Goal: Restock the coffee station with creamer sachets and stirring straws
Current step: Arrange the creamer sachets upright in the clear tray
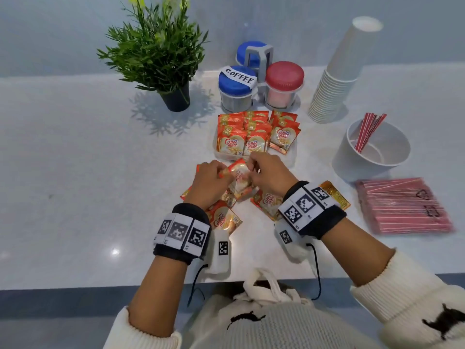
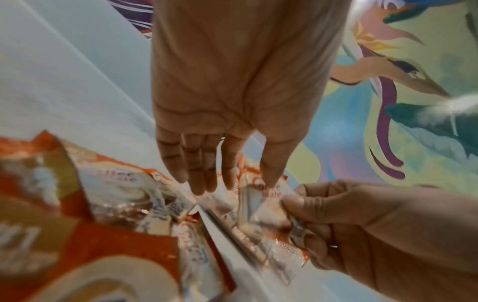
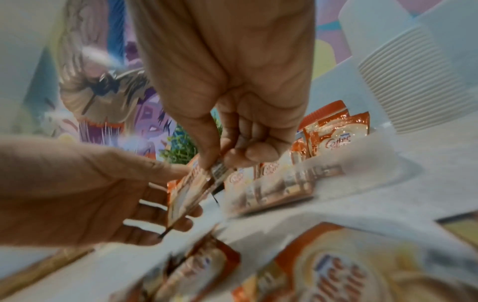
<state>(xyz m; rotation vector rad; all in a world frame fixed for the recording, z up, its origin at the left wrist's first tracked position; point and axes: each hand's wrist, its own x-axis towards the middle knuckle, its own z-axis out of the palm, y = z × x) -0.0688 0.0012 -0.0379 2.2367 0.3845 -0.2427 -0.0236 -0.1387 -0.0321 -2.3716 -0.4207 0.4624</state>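
Both hands meet over the counter on one orange creamer sachet (image 1: 239, 175). My left hand (image 1: 211, 182) holds it between thumb and straight fingers (image 3: 181, 216). My right hand (image 1: 266, 172) pinches its edge with thumb and forefinger, the other fingers (image 3: 258, 151) curled. The wrist views show the same sachet (image 2: 264, 206) (image 3: 186, 196). Just beyond stands a clear tray (image 1: 293, 153) holding several upright sachets (image 1: 254, 137). Loose sachets (image 1: 266, 202) lie under and around my wrists. A white cup (image 1: 372, 157) at the right holds a few red straws (image 1: 370, 132). A pack of red straws (image 1: 405, 206) lies nearer me.
A potted plant (image 1: 163, 59) stands at the back left. A grey caddy holds a blue-lidded jar labelled COFFEE (image 1: 236, 86) and a red-lidded jar (image 1: 284, 81). A tall stack of paper cups (image 1: 334, 79) leans at the back right. The counter's front edge (image 1: 100, 283) runs by my body.
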